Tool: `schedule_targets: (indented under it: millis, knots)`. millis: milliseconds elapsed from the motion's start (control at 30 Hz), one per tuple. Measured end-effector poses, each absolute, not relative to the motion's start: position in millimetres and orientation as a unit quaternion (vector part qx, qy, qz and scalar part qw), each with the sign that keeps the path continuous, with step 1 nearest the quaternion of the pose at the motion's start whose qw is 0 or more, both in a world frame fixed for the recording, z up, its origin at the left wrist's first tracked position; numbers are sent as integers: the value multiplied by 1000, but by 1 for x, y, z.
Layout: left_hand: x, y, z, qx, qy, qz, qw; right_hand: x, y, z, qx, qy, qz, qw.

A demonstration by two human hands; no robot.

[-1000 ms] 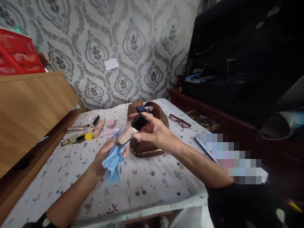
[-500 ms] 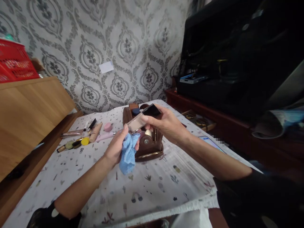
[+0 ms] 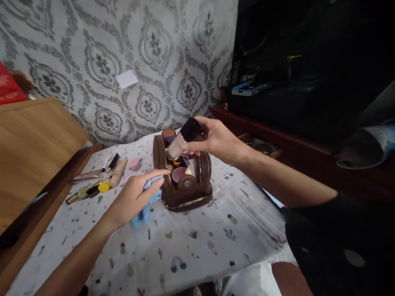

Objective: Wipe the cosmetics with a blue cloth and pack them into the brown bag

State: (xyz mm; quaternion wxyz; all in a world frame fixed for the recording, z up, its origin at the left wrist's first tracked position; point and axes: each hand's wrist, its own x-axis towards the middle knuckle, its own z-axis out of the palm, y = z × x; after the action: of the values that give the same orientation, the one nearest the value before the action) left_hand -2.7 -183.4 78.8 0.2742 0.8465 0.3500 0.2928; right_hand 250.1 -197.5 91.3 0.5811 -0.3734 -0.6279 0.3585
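Note:
My right hand [image 3: 212,137] grips a glass bottle [image 3: 177,146] of beige liquid by its black cap, tilted above an open brown bag [image 3: 188,195]. Inside the bag are a pink round item [image 3: 179,174], a cream-coloured item [image 3: 191,167] and other small things. Beside the bag's left edge, my left hand [image 3: 135,197] holds a crumpled blue cloth [image 3: 147,207] beneath its fingers, with the index finger reaching the bag's rim.
Left of the bag lie a pink round container [image 3: 135,164], a beige tube [image 3: 118,172], a yellow round item [image 3: 104,186] and several other cosmetics. A wooden cabinet [image 3: 40,152] stands left, a dark screen [image 3: 302,78] right.
My right hand has lifted the bottle and tilted it more upright, away from my left hand. My left hand has moved left and down with the cloth. The view has shifted slightly.

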Motion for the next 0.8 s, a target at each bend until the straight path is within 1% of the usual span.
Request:
schedule_targets:
  millis: [33, 100, 233, 333, 433, 600, 667, 800]
  knots:
    - [-6, -185, 77, 871, 337, 275, 226, 252, -193, 90, -388, -637, 339, 574]
    - [-9, -186, 71, 905, 311, 239, 166, 253, -184, 88, -424, -662, 284, 548]
    - [-9, -184, 54, 918, 281, 265, 84, 245, -165, 92, -504, -712, 154, 464]
    - [-8, -180, 45, 917, 273, 288, 46, 233, -153, 100, -546, -731, 108, 394]
    - [-9, -177, 41, 916, 260, 304, 39, 222, -141, 107, -592, -715, 124, 350]
    - [-9, -177, 33, 909, 252, 324, 80, 210, -124, 112, -657, -641, 249, 310]
    - [-7, -177, 29, 904, 249, 335, 90, 205, -118, 111, -679, -623, 255, 293]
    - [-3, -176, 24, 900, 242, 347, 102, 197, -110, 108, -704, -628, 221, 248]
